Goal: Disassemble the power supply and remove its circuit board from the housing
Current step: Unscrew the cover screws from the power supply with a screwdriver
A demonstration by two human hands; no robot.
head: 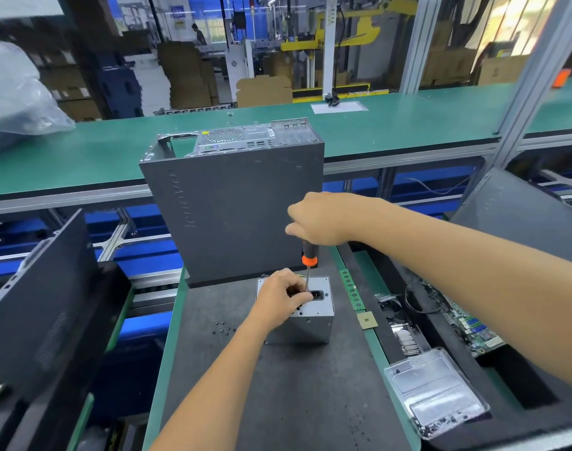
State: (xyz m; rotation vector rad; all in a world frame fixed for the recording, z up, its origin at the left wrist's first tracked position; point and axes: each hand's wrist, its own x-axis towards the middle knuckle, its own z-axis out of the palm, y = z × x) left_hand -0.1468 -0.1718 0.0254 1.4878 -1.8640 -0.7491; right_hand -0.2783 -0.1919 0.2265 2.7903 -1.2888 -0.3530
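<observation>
The power supply (306,312) stands on the table (278,385) with the left hand (279,299) gripping it and the right hand (320,219) holding the screwdriver (308,266) straight down, so the screws are likely being undone and need slow turns next.

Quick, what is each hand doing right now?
Left hand: curled on top of the metal power supply box, holding it steady.
Right hand: closed round the screwdriver, tip down on the box.

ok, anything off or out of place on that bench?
Mostly tidy. Loose screws lie scattered on the mat left of the power supply, not in the plastic tray. A chip sits bare at the mat's edge.
</observation>
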